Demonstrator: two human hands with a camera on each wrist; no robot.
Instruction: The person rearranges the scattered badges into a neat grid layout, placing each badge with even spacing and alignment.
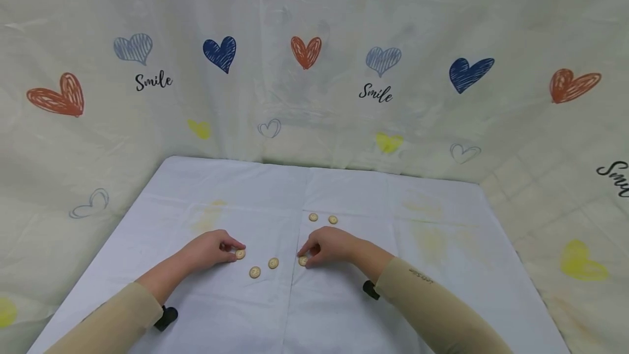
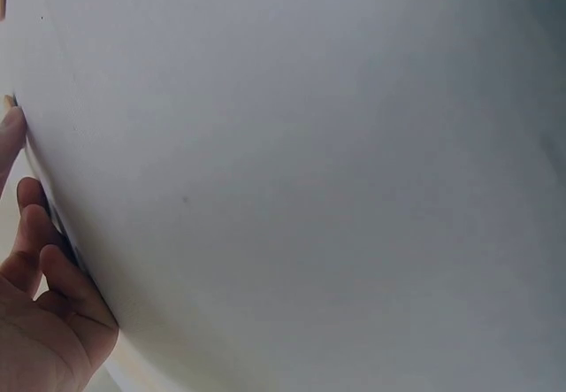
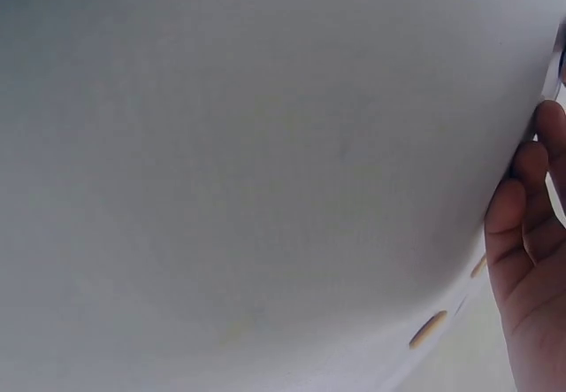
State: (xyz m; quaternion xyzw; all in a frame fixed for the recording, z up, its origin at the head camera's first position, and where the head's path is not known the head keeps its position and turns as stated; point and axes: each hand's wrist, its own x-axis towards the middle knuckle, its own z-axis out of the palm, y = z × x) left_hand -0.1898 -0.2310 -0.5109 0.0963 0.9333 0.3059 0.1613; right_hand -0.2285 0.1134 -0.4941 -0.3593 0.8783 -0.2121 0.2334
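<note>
On the white-covered table lie several small, round, pale wooden buttons. My left hand (image 1: pixel 211 249) pinches one button (image 1: pixel 240 254) by its edge between thumb and forefinger, flat at the table. To its right, my right hand (image 1: pixel 334 246) has thumb and forefinger around another button (image 1: pixel 303 261), partly hidden by the fingertips. Between the hands are two loose buttons, one nearer the front (image 1: pixel 254 272) and one farther right (image 1: pixel 273 263). In the left wrist view the left hand's other fingers (image 2: pixel 66 277) curl against the cloth; the right wrist view shows the right hand's fingers (image 3: pixel 507 206) there too.
Beyond the right hand, two more buttons, a left one (image 1: pixel 313 217) and a right one (image 1: pixel 333 219), lie side by side. The white tablecloth (image 1: pixel 236 190) has creases and faint yellow patches. Behind the table hangs a pale curtain (image 1: pixel 339 119) printed with hearts and "Smile".
</note>
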